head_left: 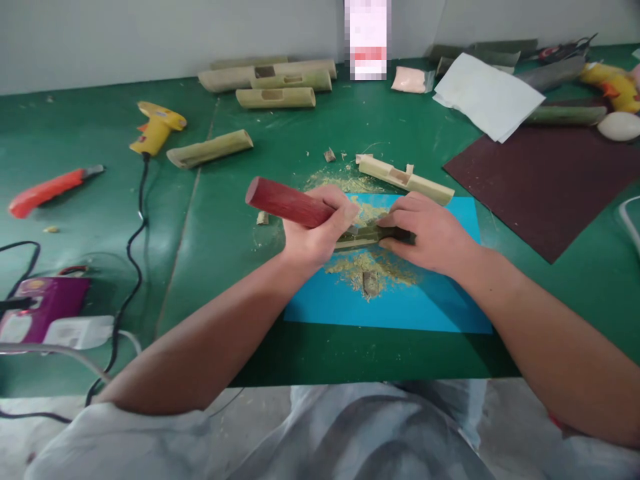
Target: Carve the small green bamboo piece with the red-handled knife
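Observation:
My left hand (315, 230) is closed around the dark-red wooden handle (287, 200) of a tool whose working end is mostly hidden by the fingers. The handle points up and to the left. With fingers and thumb, my right hand (433, 233) grips a dark green bamboo piece (367, 237), which lies low over a blue sheet (320, 307). Both hands are close together at this bamboo, and its ends are partly covered. Pale shavings (395, 270) and a small square bamboo chip (371, 284) are scattered on the sheet.
A notched bamboo tube (405, 179) lies just beyond my hands. Further off are more bamboo tubes (275, 99), a yellow glue gun (156, 127) with its cord, a red utility knife (47, 192), white paper (487, 97) and a brown sheet (545, 180). A purple power strip (65, 300) sits left.

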Demonstrator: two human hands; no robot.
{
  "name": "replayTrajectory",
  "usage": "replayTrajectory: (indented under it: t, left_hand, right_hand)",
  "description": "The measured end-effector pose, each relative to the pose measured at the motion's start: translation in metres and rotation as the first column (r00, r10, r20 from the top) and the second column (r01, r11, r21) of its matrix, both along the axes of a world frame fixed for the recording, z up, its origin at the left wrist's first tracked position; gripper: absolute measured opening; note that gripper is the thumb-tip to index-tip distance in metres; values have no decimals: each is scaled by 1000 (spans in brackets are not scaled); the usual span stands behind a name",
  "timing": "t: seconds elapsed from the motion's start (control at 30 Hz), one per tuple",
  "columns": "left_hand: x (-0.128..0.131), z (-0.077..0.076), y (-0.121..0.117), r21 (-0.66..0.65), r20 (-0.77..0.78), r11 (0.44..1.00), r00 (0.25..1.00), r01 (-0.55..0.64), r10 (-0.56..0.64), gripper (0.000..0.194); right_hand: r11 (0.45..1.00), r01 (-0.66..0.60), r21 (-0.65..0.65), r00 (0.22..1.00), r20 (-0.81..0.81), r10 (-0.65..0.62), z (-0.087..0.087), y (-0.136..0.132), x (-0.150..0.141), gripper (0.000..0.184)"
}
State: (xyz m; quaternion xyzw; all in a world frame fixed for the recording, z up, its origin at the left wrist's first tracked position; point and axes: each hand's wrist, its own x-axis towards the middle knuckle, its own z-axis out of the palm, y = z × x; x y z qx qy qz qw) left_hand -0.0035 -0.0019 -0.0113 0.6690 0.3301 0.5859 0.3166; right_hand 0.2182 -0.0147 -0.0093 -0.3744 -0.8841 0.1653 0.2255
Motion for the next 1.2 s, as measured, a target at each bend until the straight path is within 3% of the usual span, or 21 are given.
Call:
replayTrajectory:
  t: [0.2, 0.4, 0.57, 0.73, 0.83, 0.97, 1.2]
  left_hand:
    - [-1, -3, 4, 11, 41, 996, 995, 90, -90, 55]
    - [-5, 2, 6, 53, 68, 999, 998, -2, -2, 60]
    - [3, 14, -3, -165, 100, 985, 993, -46, 63, 36]
    - [11, 19, -13, -172, -45, 985, 999, -20, 12, 24]
    - [11, 16, -15, -94, -146, 995, 989, -15, 1, 15]
    - [10, 15, -17, 21, -258, 1000, 966, 9, -3, 17]
    - [12, 17, -19, 19, -302, 999, 953, -35, 39, 19]
  right_hand:
    - [1000, 0, 8, 1000, 24, -1, 0, 0, 1, 18]
    - [999, 6, 48, 994, 112, -11, 3, -5, 0, 22]
    - [988, 152, 27, 966, 206, -154, 9, -21, -12, 22]
    - [969, 244, -26, 952, 196, -234, 9, -30, -19, 20]
    - [963, 265, -44, 950, 180, -253, 8, -30, -20, 18]
    - [964, 263, -43, 953, 169, -253, 6, -29, -20, 16]
    - [965, 256, -66, 951, 197, -239, 8, -30, -22, 9]
